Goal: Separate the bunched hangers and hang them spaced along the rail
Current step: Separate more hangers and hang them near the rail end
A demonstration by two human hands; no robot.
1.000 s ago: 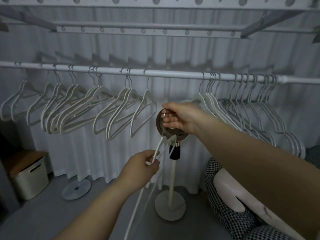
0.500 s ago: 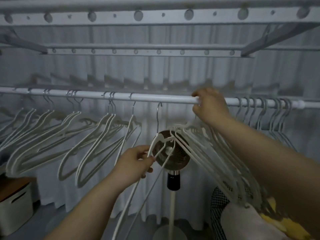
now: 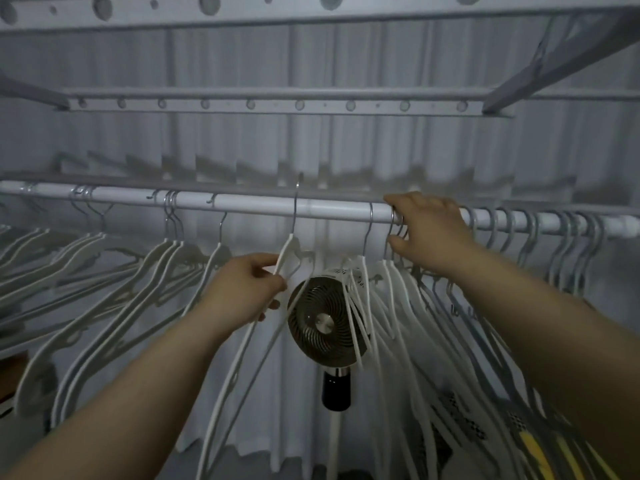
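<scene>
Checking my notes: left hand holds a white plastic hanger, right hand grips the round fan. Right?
No: the head view shows the right hand on the bunched hanger hooks at the white rail, not the round fan. The rest stands.

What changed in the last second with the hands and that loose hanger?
The right hand let go of the single hanger and rose to the rail, where it grips the hooks of the bunched hangers. The left hand lifted that hanger until its hook reached over the rail. The left hand's hold and the spaced hangers stayed.
</scene>
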